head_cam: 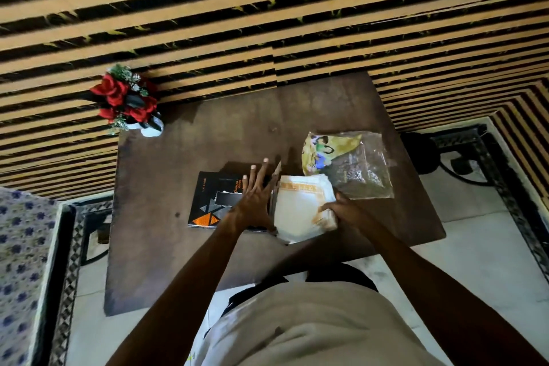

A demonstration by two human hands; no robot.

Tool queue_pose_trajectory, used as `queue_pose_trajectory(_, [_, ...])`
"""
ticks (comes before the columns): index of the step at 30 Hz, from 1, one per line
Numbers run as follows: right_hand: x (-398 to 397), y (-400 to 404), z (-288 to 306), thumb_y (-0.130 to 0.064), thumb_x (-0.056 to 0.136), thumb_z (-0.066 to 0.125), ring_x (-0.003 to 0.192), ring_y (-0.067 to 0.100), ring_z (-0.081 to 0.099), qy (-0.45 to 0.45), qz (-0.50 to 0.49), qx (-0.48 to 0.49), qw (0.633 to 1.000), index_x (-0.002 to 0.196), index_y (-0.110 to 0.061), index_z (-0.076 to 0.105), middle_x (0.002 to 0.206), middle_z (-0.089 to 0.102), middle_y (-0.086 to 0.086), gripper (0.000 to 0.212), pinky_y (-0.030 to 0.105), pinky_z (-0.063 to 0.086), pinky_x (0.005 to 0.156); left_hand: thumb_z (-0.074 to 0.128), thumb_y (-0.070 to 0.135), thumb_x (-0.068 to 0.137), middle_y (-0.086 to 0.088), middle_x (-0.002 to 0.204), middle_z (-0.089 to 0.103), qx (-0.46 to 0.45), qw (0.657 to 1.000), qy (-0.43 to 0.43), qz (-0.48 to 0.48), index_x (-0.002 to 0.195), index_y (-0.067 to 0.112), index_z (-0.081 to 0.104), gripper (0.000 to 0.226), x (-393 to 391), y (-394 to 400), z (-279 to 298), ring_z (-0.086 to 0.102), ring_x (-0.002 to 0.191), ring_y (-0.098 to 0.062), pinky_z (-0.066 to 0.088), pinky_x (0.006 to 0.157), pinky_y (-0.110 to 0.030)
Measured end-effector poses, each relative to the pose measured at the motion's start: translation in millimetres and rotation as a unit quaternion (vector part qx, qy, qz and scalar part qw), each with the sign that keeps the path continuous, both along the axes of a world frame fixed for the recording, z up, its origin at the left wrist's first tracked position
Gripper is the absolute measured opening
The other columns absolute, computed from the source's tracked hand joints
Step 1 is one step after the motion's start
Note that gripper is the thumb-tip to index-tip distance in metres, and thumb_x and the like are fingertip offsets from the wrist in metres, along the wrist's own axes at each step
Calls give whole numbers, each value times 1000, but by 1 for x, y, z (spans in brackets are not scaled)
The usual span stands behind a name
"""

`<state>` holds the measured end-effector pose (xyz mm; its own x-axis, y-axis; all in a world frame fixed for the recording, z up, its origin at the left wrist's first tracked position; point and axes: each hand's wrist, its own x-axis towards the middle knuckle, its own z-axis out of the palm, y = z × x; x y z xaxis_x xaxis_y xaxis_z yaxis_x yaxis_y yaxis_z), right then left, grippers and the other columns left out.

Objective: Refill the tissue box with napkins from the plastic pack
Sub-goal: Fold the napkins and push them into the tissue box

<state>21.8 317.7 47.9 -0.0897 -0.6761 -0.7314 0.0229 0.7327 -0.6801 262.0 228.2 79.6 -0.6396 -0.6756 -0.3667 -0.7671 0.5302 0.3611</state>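
Note:
A flat black tissue box [208, 202] with orange triangles lies on the dark wooden table [166, 246], its right end flap standing open. My left hand [255, 196] rests on the box's right part with fingers spread. A stack of white napkins with an orange border [300, 208] lies right beside the open end. My right hand [341, 211] grips the stack's right edge. The clear plastic pack [356, 169] with a yellow printed label lies flat behind the napkins, to the right.
A white vase of red roses [127, 101] stands at the table's far left corner. A striped wall runs behind the table. A patterned cloth surface [20, 261] is at the left, and a dark metal frame [463, 157] at the right.

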Motion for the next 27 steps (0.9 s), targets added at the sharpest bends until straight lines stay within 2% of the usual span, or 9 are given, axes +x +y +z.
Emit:
queue_pose_trajectory(5, [7, 5, 5, -7, 58, 75, 115, 35, 60, -27, -48, -42, 998, 139, -15, 45, 129, 61, 14, 87, 53, 51, 92, 90, 52, 45, -18, 159, -23, 25, 999, -40, -7, 154, 18, -4, 148, 11, -4, 1, -20, 144, -48, -5, 113, -67])
queue_pose_trajectory(9, [24, -1, 8, 9, 78, 62, 108, 31, 61, -3, -69, -71, 995, 133, -11, 52, 125, 62, 15, 60, 41, 53, 84, 92, 44, 48, -19, 159, -24, 42, 997, -63, 13, 154, 19, -3, 145, 23, -11, 4, -19, 144, -50, -4, 114, -65])
queue_pose_trajectory(11, [36, -5, 8, 10, 82, 57, 113, 32, 60, 15, -76, -94, 993, 131, -4, 53, 126, 61, 17, 52, 42, 50, 92, 92, 41, 48, -19, 158, -25, 46, 997, -52, 23, 154, 20, -5, 146, 29, -12, 6, -19, 144, -50, -5, 114, -64])
queue_pose_trajectory(13, [47, -6, 6, 4, 86, 54, 114, 34, 61, -13, -148, -101, 984, 131, -2, 55, 126, 62, 18, 46, 48, 49, 99, 93, 42, 46, -19, 158, -24, 43, 998, -46, 31, 154, 21, -7, 149, 35, -12, 6, -20, 144, -49, -4, 114, -64])
queue_pose_trajectory(17, [70, -11, 6, -10, 97, 45, 87, 19, 70, -104, -265, -75, 956, 130, -7, 55, 110, 69, 10, 34, 39, 58, 79, 91, 49, 46, -20, 159, -23, 34, 997, -61, 31, 154, 18, -6, 148, 43, -11, 4, -20, 144, -49, -1, 116, -67])
queue_pose_trajectory(19, [76, -13, 4, -7, 98, 42, 79, 13, 71, -82, -248, -68, 963, 129, -7, 56, 100, 73, 3, 34, 37, 59, 74, 90, 52, 45, -20, 159, -23, 32, 997, -57, 31, 154, 17, -5, 149, 44, -10, 2, -20, 143, -50, -4, 114, -66])
queue_pose_trajectory(23, [71, -5, 5, -1, 95, 46, 84, 19, 66, 2, -99, -45, 994, 129, -10, 57, 121, 66, 16, 38, 49, 52, 87, 91, 54, 41, -18, 159, -22, 31, 998, -30, 35, 154, 20, -7, 153, 45, -11, 0, -21, 143, -50, -5, 113, -67])
queue_pose_trajectory(25, [65, -1, 8, -6, 95, 50, 76, 10, 68, 21, -32, -26, 999, 133, -12, 54, 107, 70, 6, 39, 35, 56, 71, 92, 52, 38, -15, 159, -25, 38, 999, 1, 34, 153, 24, -11, 157, 49, -14, -1, -23, 142, -48, -7, 112, -66])
queue_pose_trajectory(27, [64, -1, 15, -6, 96, 47, 63, 0, 65, 50, 6, -18, 999, 134, -13, 53, 98, 67, 0, 39, 17, 50, 49, 92, 52, 37, -13, 159, -28, 46, 998, 25, 31, 152, 29, -14, 158, 54, -14, -1, -24, 142, -46, -9, 113, -63])
